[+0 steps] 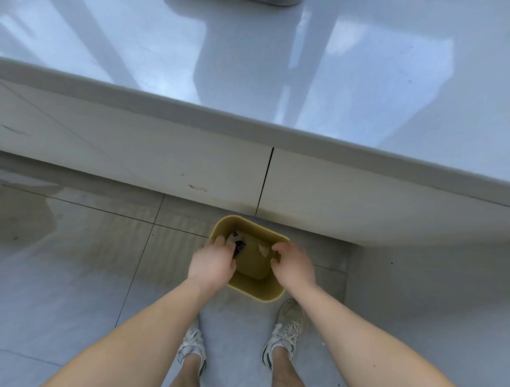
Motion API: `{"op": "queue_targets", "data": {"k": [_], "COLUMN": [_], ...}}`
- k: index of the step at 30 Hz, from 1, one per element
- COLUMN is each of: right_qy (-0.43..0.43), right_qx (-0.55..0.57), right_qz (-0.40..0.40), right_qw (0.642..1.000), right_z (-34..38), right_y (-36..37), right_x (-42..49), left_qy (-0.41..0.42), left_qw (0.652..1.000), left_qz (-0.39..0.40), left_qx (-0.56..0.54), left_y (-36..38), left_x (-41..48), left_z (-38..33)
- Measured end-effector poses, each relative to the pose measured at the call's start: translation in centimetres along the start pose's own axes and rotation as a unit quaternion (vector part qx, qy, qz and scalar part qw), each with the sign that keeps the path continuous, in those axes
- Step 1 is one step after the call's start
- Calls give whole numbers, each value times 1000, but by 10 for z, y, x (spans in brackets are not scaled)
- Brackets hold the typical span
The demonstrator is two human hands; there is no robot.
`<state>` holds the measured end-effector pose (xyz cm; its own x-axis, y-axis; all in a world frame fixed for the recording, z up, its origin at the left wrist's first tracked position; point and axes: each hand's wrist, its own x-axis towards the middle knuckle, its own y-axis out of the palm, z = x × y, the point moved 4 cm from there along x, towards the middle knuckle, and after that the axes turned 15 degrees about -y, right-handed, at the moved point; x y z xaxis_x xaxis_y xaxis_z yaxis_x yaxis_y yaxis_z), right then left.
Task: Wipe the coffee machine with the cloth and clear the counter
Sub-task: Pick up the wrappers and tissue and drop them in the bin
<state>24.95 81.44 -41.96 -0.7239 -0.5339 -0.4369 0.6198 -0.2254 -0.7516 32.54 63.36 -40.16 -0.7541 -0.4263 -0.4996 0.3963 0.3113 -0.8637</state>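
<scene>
on the tiled floor (82,276), just in front of the cabinet (165,160), stands a yellow bin (249,292), and both hands hang over its mouth. the left hand (211,263) is at the bin's left rim, knuckles up, fingers curled down into the opening; dark and pale scraps (238,244) lie right at its fingertips, but i cannot tell whether it grips them or merely hovers over them. the right hand (294,266) is at the right rim, fingers loosely bent and spread, with nothing in it. a pale crumpled piece (263,250) lies inside the bin between the two hands. below the bin, two grey sneakers show, the left shoe (193,349) and the right shoe (287,328), the right one close beside the bin's near corner. above the cabinet the glossy counter (331,83) runs across the view, with only the edge of a grey object (273,2) at the top border. neither cloth nor coffee machine can be made out.
</scene>
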Motion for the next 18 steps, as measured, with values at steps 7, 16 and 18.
{"op": "queue_targets", "data": {"k": [7,16,18], "right_qy": [-56,-129,-139], "right_qx": [-50,-133,-134], "right_qz": [-24,-58,-67], "right_qw": [997,981,979], "right_z": [46,105,109], "right_y": [-71,-166,-173], "right_x": [-46,-128,-126], "left_qy": [12,23,20], "left_qw": [999,996,997], "left_qz": [-37,-81,-80], "left_qx": [9,13,8], "left_y": [-73,-180,-189], "left_x": [-54,-130,-125], "left_z": [-5,-15,-15]}}
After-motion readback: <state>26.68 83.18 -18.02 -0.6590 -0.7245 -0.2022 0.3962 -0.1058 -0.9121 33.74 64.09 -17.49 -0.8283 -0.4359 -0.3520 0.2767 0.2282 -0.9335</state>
